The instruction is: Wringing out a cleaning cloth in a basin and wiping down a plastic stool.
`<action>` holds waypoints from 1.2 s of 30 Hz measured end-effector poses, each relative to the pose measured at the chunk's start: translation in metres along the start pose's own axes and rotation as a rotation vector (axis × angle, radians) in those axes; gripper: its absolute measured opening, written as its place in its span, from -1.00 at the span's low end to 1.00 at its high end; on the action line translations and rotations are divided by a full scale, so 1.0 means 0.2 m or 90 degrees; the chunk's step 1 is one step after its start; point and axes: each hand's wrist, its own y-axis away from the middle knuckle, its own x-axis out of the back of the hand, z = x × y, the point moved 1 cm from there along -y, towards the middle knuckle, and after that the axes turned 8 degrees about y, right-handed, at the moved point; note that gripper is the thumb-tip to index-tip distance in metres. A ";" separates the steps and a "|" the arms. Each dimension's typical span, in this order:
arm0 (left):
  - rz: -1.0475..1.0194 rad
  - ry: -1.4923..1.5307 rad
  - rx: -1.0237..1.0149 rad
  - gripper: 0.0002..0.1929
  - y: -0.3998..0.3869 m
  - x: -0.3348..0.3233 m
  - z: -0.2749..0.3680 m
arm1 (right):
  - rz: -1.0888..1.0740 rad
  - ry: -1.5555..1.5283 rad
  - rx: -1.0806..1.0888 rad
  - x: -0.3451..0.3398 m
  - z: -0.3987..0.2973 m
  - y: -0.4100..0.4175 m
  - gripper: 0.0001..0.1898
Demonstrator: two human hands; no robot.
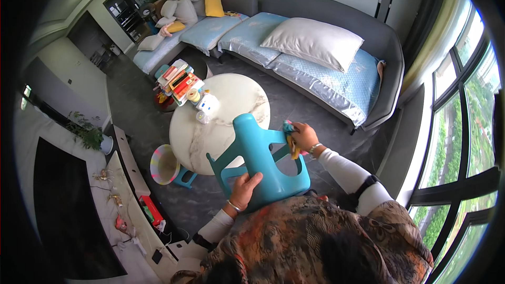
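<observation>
A teal plastic stool [256,154] lies tipped on its side before me, its legs pointing away and to the sides, close against my body. My left hand [242,193] grips its lower left part, thumb on top. In my right hand [304,138] is a bunched multicoloured cloth [292,142], held against a leg at the stool's right side. Part of the cloth hangs below my fingers.
Beyond the stool stands a round marble-topped table [229,94] with stacked books [181,83] and small containers. A grey sofa [315,4] curves behind it. Left are a wastebasket [165,165], a small blue stool [184,178] and a TV cabinet [130,173]; windows stand right.
</observation>
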 end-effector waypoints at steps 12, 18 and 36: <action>-0.100 -0.130 -0.052 -0.71 -0.03 -0.04 0.01 | 0.266 -0.020 0.295 0.17 -0.70 -0.13 -0.63; -0.082 -0.108 -0.049 -0.68 -0.02 -0.02 -0.01 | 0.042 0.096 0.492 0.14 -0.73 0.08 -0.58; -0.098 -0.171 -0.106 -0.63 -0.03 -0.01 -0.04 | -0.146 0.239 0.578 0.13 -0.78 0.26 -0.65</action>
